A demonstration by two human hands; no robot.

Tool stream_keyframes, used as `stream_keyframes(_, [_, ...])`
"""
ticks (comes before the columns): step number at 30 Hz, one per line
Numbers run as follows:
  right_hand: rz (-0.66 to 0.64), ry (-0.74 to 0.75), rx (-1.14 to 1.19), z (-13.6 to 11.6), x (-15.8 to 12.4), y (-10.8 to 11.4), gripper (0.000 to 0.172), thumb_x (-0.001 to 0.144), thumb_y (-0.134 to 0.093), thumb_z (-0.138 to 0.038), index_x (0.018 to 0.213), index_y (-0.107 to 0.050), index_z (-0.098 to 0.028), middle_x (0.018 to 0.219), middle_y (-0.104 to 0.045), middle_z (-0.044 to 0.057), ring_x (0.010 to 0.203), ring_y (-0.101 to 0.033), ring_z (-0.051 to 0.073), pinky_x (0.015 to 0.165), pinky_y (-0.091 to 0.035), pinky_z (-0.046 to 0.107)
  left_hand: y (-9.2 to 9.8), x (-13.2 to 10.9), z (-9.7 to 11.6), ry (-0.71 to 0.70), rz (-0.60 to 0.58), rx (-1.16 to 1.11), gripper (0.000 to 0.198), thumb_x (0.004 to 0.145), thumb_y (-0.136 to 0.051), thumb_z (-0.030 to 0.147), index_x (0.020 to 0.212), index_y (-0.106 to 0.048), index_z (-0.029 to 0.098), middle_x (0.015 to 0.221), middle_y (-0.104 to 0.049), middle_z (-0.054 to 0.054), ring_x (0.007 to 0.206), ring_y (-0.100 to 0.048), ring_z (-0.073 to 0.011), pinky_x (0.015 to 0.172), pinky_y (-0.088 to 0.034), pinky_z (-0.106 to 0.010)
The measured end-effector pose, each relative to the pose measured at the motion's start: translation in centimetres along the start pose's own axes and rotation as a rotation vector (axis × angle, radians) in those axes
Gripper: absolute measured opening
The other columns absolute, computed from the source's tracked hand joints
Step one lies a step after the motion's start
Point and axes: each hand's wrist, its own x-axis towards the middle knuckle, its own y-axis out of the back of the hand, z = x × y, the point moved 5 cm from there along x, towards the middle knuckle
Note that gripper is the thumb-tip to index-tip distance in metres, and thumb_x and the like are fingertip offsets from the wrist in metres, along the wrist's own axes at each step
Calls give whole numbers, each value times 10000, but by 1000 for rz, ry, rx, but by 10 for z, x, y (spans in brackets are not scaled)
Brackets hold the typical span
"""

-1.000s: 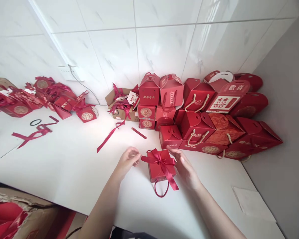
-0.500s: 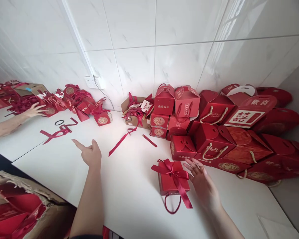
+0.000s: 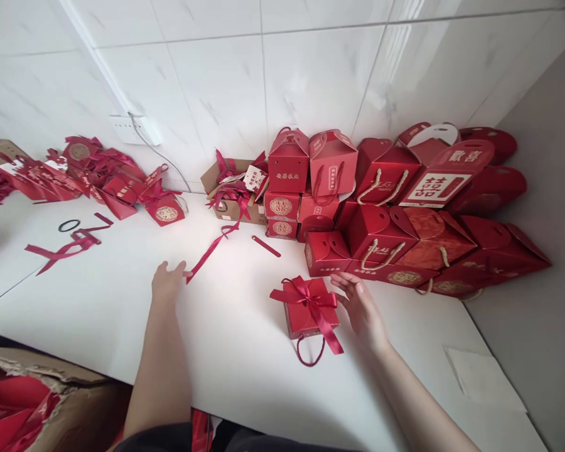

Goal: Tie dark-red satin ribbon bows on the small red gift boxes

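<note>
My left hand is over the white table with fingers and thumb apart. Its fingertips are at the loose tail of a red ribbon, which trails from a small open cardboard box; whether they touch it I cannot tell. A red gift box with a ribbon bow on top and a dark red cord handle stands in front of me. Beside its right side my right hand is open, fingers loosely curved, holding nothing.
Red gift boxes are stacked along the wall at right. A narrow red strip lies near them. Further left are more ribboned boxes, a black ring and loose ribbon. A torn carton stands below the table edge.
My left hand has moved to the ribbon tail, its pointing finger no longer stretched out. My right hand stays beside the bowed box. The view has shifted, and the other person's hand has left it.
</note>
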Motion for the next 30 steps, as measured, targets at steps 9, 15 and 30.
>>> stream_keyframes(9, [-204, 79, -493, -71, 22, -15, 236, 913, -570, -449, 943, -615, -219, 806, -597, 11, 758, -542, 148, 698, -420, 276, -81, -173, 114, -1079, -640, -218, 133, 859, -611, 307, 930, -693, 230, 1202, -606, -58, 1165, -544, -208, 1021, -433, -372])
stream_keyframes(15, [-577, -276, -704, -80, 24, -25, 336, 913, -524, -537, 910, -571, -205, 440, -427, -88, 408, -371, 77, 442, -285, 207, -117, -219, 103, -1108, -966, -126, 88, 866, -610, 253, 904, -686, 227, 1303, -562, -54, 1251, -488, -216, 1083, -394, -397])
stream_keyframes(30, [-774, -338, -527, -50, 27, -32, 254, 863, -617, -421, 822, -557, -178, 515, -515, -75, 392, -359, 46, 377, -287, 167, -137, -208, 85, -924, -1229, -179, 75, 807, -669, 249, 797, -635, 183, 1307, -550, -100, 1226, -536, -251, 1086, -392, -432])
